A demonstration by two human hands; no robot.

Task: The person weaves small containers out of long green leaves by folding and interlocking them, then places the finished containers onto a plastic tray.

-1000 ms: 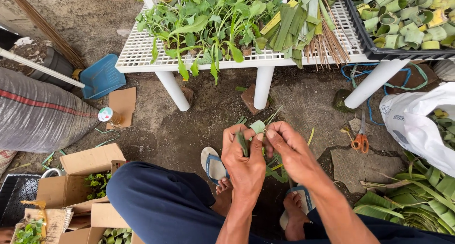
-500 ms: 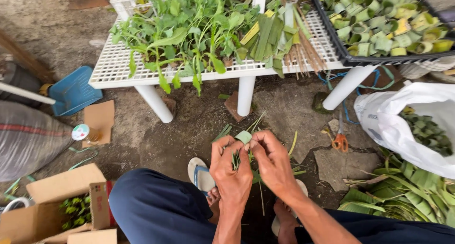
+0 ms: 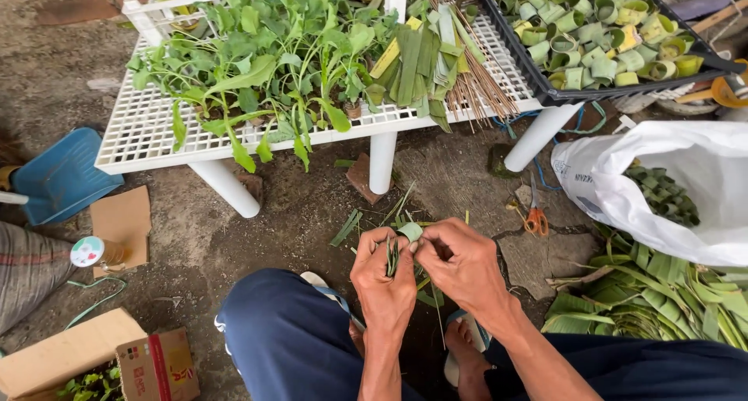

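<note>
My left hand (image 3: pixel 383 275) grips a folded strip of green leaf (image 3: pixel 396 247) upright between thumb and fingers. My right hand (image 3: pixel 461 259) pinches the strip's curled top end (image 3: pixel 410 231) right beside the left thumb. Both hands hover above my knees and sandalled feet, over bare ground. On the white slatted table (image 3: pixel 140 140) beyond them lie leafy green seedlings (image 3: pixel 269 66), a bundle of cut leaf strips (image 3: pixel 417 54) and thin brown sticks (image 3: pixel 479 85).
A black crate (image 3: pixel 545 89) of rolled leaf cups sits at the table's right end. A white sack (image 3: pixel 686 183) of leaves and a leaf pile (image 3: pixel 647 300) lie right. Orange scissors (image 3: pixel 534 218), a blue dustpan (image 3: pixel 58 175) and cardboard boxes (image 3: pixel 101 358) surround me.
The view has tilted and shifted left slightly. My hands stay together on the leaf strip, the right fingers working at its top end.
</note>
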